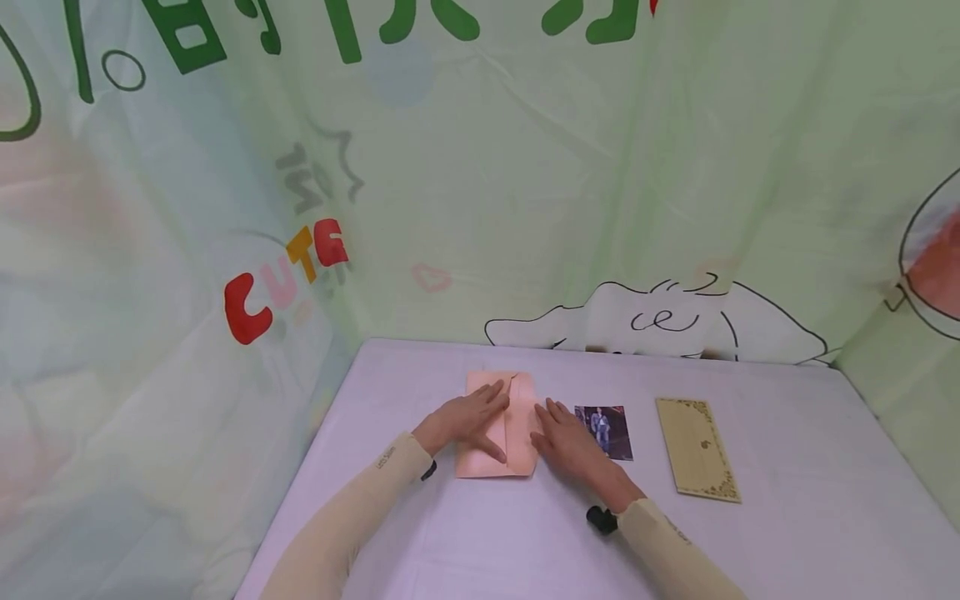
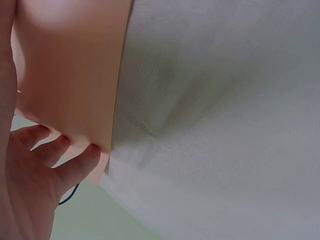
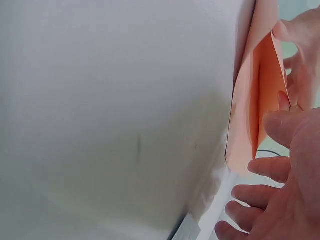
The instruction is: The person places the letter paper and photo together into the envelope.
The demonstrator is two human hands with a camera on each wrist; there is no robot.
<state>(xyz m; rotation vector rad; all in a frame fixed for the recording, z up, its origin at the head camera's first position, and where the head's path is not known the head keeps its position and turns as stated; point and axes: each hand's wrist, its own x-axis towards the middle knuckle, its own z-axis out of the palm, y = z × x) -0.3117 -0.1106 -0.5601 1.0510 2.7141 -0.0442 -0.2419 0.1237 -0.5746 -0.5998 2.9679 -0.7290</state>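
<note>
A folded sheet of pink paper [image 1: 483, 460] lies on the table in front of me, its right part turned over into a long flap [image 1: 522, 425]. My left hand [image 1: 468, 421] rests on the paper's left part with the fingers and thumb spread; in the left wrist view its fingertips touch the paper [image 2: 70, 70]. At the right edge of the flap is my right hand [image 1: 566, 442], its fingers stretched toward the fold. Seen from the right wrist, the paper [image 3: 245, 105] bulges into a gap along the fold, beside the right thumb [image 3: 285, 125].
Just right of my right hand lies a small dark photo [image 1: 611, 433] of a standing figure, partly behind the hand. Farther right is a thin wooden board [image 1: 696, 450] with ornamented corners. A pale cloth covers the table [image 1: 480, 542]; printed curtains [image 1: 480, 183] hang behind and at both sides.
</note>
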